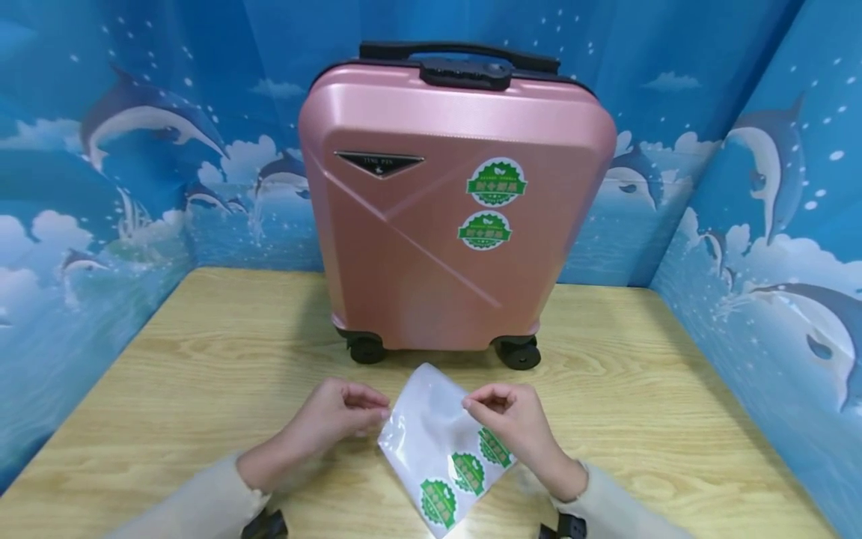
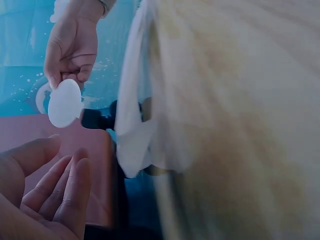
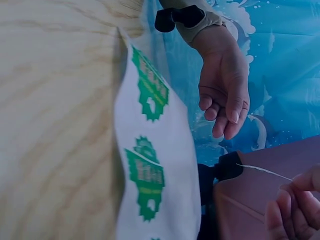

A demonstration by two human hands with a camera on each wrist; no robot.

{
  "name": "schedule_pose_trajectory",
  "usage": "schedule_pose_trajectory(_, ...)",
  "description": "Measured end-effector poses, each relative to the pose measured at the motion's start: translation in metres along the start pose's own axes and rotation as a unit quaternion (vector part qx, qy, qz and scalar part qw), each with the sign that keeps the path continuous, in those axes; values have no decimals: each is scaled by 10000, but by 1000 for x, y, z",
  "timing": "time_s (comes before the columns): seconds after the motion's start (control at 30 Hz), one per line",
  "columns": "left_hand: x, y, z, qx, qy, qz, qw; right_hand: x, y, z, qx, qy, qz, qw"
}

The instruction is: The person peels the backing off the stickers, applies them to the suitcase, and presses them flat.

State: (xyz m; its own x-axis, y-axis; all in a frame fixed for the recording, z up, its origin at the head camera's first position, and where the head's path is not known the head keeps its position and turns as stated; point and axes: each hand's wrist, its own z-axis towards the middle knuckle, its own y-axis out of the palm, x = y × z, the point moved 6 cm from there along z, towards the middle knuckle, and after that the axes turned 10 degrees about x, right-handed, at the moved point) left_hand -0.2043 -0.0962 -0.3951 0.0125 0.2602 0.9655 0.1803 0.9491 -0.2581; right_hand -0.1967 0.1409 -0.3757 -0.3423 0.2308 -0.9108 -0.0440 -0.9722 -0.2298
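Between thumb and fingers my right hand (image 1: 517,423) pinches a round sticker; its white back (image 2: 65,105) faces the left wrist view, and its thin edge (image 3: 265,170) shows in the right wrist view. My left hand (image 1: 337,415) is beside the left edge of the sticker sheet (image 1: 427,427), holding nothing, its thumb apart from its loosely bent fingers. On the table, the glossy white sheet lies turned cornerwise with three green stickers (image 1: 468,473) along its lower right side. Behind it stands a pink suitcase (image 1: 431,284) bearing two green stickers (image 1: 497,182) at its upper right.
The suitcase rests upright on black wheels (image 1: 518,353) at the back of the wooden table (image 1: 222,359), with a black handle (image 1: 458,49) on top. Blue dolphin-print sheeting (image 1: 155,120) surrounds the table at the back and sides.
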Motion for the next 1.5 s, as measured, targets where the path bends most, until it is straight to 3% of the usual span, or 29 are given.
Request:
schedule_pose_trajectory(0.27,30,7,9,-136,717,129,9972,-10,0,11,105,-295,67,9995)
schedule_pose_trajectory(0.53,56,18,16,-70,886,273,9957,-24,0,20,260,-567,92,9980)
schedule_pose_trajectory(0.8,81,23,23,174,1086,87,9939,-44,-4,29,469,-1030,126,9935)
schedule_pose_trajectory(1.17,98,28,33,343,1288,-297,9906,-63,-1,34,703,-1828,214,9804)
schedule_pose_trajectory(1.33,101,29,36,488,1342,-529,9883,-70,2,32,746,-2307,-178,9700)
schedule_pose_trajectory(1.5,102,30,38,653,1362,-454,9875,-74,3,30,738,-2613,-553,9608)
